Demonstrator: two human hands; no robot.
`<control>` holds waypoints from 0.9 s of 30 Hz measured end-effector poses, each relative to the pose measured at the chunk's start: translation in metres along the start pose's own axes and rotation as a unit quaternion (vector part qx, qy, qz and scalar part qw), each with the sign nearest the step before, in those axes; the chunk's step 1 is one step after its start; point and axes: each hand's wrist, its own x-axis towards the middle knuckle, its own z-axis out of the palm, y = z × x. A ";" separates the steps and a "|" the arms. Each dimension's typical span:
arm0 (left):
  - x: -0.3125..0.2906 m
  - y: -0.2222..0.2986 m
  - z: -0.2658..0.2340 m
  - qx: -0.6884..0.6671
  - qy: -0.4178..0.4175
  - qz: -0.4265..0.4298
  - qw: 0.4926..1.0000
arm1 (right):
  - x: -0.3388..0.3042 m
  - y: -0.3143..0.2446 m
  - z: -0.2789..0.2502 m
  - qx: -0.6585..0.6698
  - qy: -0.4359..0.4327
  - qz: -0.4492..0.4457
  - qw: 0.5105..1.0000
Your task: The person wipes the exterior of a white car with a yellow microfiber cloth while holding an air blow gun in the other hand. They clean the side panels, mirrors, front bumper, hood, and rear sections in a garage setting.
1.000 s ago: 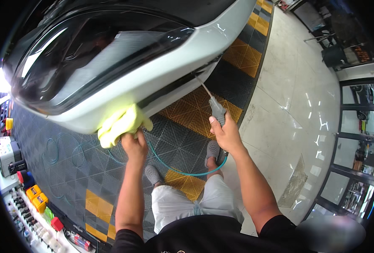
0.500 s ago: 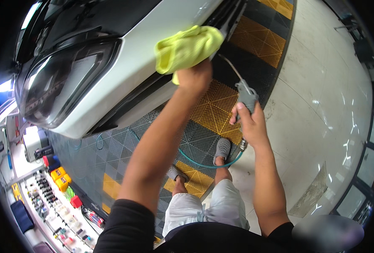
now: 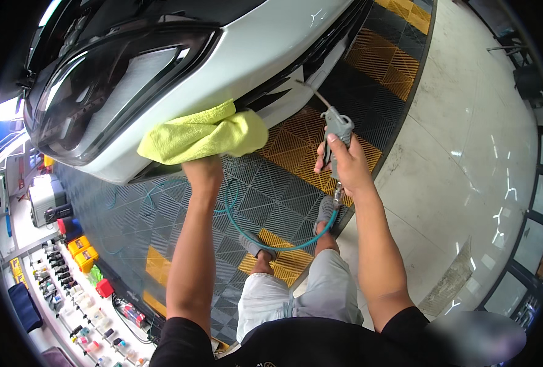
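Note:
My left hand (image 3: 203, 171) presses a yellow-green microfiber cloth (image 3: 201, 136) to the white front of a car (image 3: 247, 67), just below its dark headlight (image 3: 121, 92). The cloth covers most of the fingers. In my right hand (image 3: 348, 156) is a grey air blow gun (image 3: 338, 127), its thin metal nozzle pointing up and left toward the lower bumper. My thumb lies along the gun's body, with fingers curled round the handle. A teal air hose (image 3: 283, 248) runs from the bottom of the gun and loops across the floor to the left.
Black and yellow grid tiles (image 3: 271, 202) cover the floor by the car; pale glossy tiles (image 3: 430, 183) lie to the right. At the lower left stand a shelf of small bottles (image 3: 78, 306) and yellow containers (image 3: 83, 254). My feet in grey shoes (image 3: 325, 212) are near the hose.
My left hand has moved the cloth left and nearer along the car's front. My right hand has shifted slightly left with the blow gun. More of the hose loop shows, and the view has shifted.

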 end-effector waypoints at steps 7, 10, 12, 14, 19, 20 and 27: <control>-0.066 -0.134 -0.116 -0.606 0.101 -0.335 0.714 | -0.013 0.029 0.052 -0.055 0.042 0.024 0.997; -0.082 -0.171 -0.172 -0.630 0.115 -0.358 0.680 | -0.028 0.062 0.097 -0.051 -0.030 0.031 0.998; -0.084 -0.183 -0.197 -0.664 0.098 -0.364 0.646 | -0.044 0.098 0.138 -0.113 -0.062 0.009 0.992; -0.082 -0.198 -0.205 -0.650 0.080 -0.382 0.652 | -0.058 0.120 0.184 -0.187 -0.087 -0.012 0.978; -0.046 -0.205 -0.161 -0.597 0.044 -0.362 0.715 | -0.078 0.139 0.254 -0.320 -0.172 -0.011 0.932; -0.037 -0.203 -0.147 -0.600 0.079 -0.350 0.715 | -0.078 0.140 0.259 -0.336 -0.180 -0.005 0.924; -0.037 -0.187 -0.079 -0.407 0.116 -0.310 0.851 | -0.061 0.148 0.232 -0.406 -0.098 -0.043 0.908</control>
